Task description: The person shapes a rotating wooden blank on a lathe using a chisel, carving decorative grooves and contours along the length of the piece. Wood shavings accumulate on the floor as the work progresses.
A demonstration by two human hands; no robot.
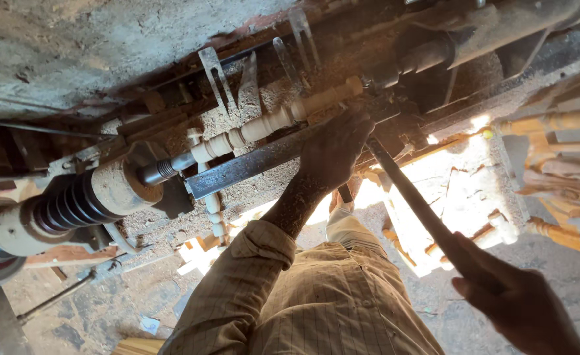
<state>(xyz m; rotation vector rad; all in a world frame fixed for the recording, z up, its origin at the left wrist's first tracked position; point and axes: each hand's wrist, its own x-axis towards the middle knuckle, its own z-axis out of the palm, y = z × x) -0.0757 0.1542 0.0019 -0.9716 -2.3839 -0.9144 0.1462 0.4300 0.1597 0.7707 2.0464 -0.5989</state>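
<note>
On the lathe, the pale turned spindle (264, 125) lies lengthwise between the centres, slanting up to the right above the tool rest (250, 164). Left hand (333, 151) curls over the chisel (408, 197) at the rest; right hand (513, 296) clenches its handle, low right.

Woodturning workshop, rough one. Wood lathe (93, 204) w/ a pale turned spindle (264, 125) mounted on it, sawdust caked over the bed, finished turned legs (559, 177) stacked at right, dusty concrete floor (93, 315), metal templates (214, 75) nearby.
</note>
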